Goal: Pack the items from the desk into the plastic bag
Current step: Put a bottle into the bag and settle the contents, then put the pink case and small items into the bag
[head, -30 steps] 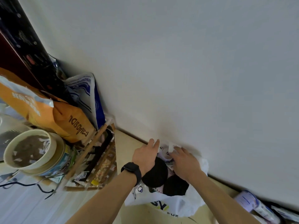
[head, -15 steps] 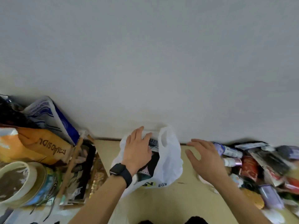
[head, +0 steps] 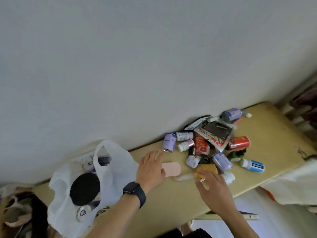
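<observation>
On desk [head: 274, 129], against wall [head: 154, 66]: white plastic bag [head: 116, 169], mouth open, handles up, black round item [head: 84, 188] showing inside.

Left hand [head: 151, 170], dark watch [head: 134, 190] at wrist, sits just right of bag and looks clear of it. Fingers straight and spread, holding nothing, palm down over left end of flat pink pad [head: 172, 169]. Contact with pad unclear.

Right hand [head: 213, 189] near desk's front edge, fingertips at orange spongy block [head: 207, 169]. Grasping or only touching: cannot tell.

Beyond both hands, loose pile of items. Lilac can [head: 169, 142] lies just past left fingertips. Further right: red can [head: 239, 143], white bottle [head: 184, 136], dark snack packet [head: 217, 133]. Pile lies right of bag, well apart from it.
</observation>
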